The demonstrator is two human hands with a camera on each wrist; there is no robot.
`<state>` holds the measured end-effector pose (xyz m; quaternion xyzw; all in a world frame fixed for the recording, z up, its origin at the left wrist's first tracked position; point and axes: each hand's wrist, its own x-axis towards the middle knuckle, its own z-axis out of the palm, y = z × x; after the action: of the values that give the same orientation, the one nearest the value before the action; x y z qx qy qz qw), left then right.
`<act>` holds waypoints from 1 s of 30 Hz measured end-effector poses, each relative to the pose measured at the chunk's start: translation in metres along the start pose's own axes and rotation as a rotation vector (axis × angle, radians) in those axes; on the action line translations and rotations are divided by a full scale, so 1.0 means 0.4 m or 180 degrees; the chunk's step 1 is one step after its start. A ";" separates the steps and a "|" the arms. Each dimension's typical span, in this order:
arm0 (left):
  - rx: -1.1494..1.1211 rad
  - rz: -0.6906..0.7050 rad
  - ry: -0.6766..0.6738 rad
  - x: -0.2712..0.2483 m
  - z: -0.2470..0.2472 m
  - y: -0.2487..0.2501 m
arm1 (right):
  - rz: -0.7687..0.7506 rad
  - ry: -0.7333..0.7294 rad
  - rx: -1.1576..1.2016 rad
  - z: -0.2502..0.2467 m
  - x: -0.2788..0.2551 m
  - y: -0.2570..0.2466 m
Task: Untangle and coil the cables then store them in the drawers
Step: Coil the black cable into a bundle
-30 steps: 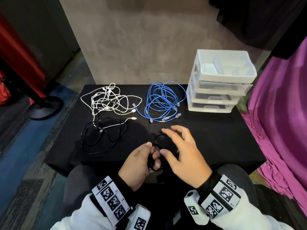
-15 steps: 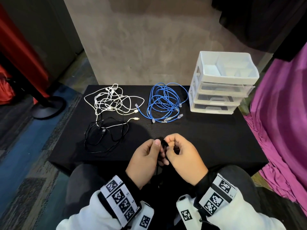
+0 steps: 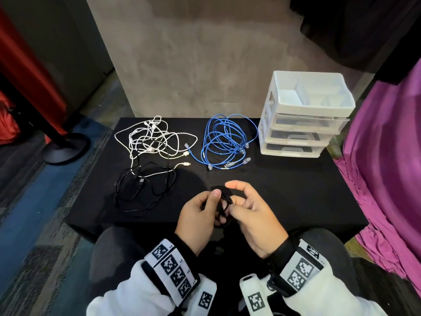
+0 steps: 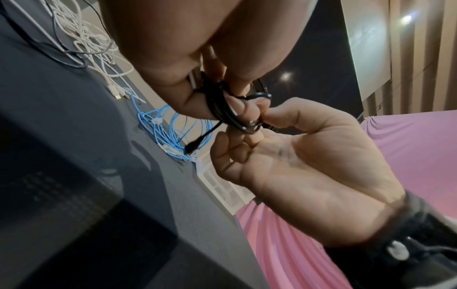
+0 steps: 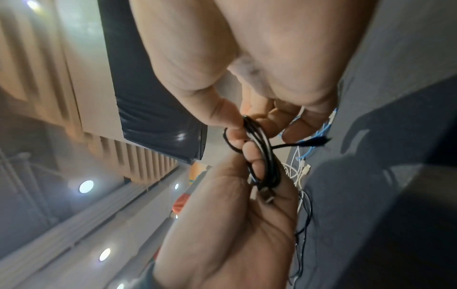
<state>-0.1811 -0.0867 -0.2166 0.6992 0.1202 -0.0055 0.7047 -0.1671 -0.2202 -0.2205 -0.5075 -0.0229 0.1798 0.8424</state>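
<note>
A small black cable coil (image 3: 225,205) hangs between my two hands over the near edge of the black table (image 3: 284,190). My left hand (image 3: 217,206) grips the coil's left side, thumb on top, as the left wrist view shows at the coil (image 4: 222,109). My right hand (image 3: 234,198) pinches the coil's right side with its thumb, index finger lifted and curled. The coil (image 5: 264,156) has a loose plug end (image 5: 314,141) sticking out. A white cable tangle (image 3: 155,140), a loose black cable (image 3: 141,190) and a blue cable bundle (image 3: 225,142) lie on the table.
A white three-drawer unit (image 3: 303,131) with an open tray on top stands at the table's back right; its drawers look shut. Purple cloth (image 3: 387,179) hangs at the right. A black stand base (image 3: 66,147) sits on the floor at the left.
A second ago my right hand was spread open over the coil. It then closed in against the left hand, and now it pinches the coil with the index finger raised.
</note>
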 end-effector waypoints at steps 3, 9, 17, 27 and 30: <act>-0.0129 0.0093 -0.0129 -0.003 0.011 0.006 | 0.0131 -0.0158 0.0438 -0.006 -0.009 -0.006; -0.0257 -0.0125 -0.0202 0.009 0.003 -0.003 | -0.0487 -0.0218 -0.1651 -0.027 -0.017 -0.017; -0.0320 -0.0322 -0.0064 0.035 -0.027 0.019 | -0.1312 0.0193 -0.2729 -0.023 0.000 -0.040; 0.0194 0.0063 0.0052 0.057 -0.056 0.029 | -0.0179 -0.0373 -0.0322 -0.047 -0.031 -0.051; -0.0132 -0.0070 0.0069 0.059 -0.057 0.035 | -0.0335 -0.0109 -0.1261 -0.071 -0.019 -0.047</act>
<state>-0.1595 -0.0601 -0.2067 0.6832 0.1355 -0.0032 0.7176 -0.1625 -0.2547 -0.2171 -0.6583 -0.0987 0.1361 0.7337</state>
